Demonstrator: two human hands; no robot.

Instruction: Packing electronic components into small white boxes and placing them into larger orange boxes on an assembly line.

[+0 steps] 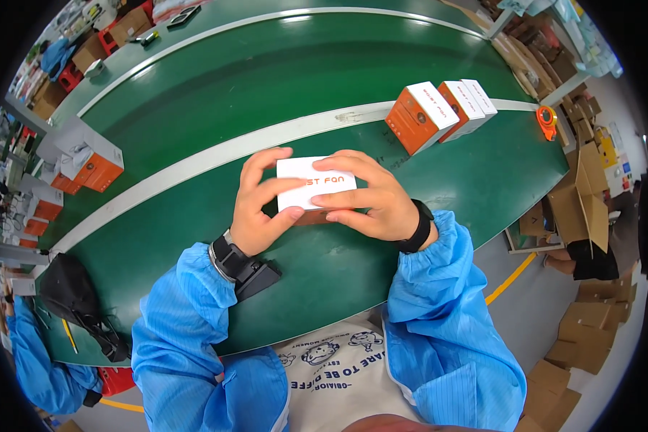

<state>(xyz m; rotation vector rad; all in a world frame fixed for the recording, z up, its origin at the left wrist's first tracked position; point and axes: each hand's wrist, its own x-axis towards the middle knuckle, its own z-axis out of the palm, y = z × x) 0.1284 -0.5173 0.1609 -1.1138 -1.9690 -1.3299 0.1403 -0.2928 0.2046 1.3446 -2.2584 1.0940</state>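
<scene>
Box (pixel 327 184) white-side up; top longer sideways

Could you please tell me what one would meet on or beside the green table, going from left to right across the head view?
Black fabric item → left hand → held white-and-orange box → right hand → three orange-and-white boxes → orange round item → open cardboard box.

The worktop (pixel 324 270) is smooth and glossy, reflecting light in pale streaks. The held box (pixel 330 181) appears to be smooth paperboard; the sleeves (pixel 439 309) are thin, creased cloth with a slight sheen. The bag (pixel 70 294) looks like matt fabric, the cartons (pixel 583 325) matt cardboard.
</scene>
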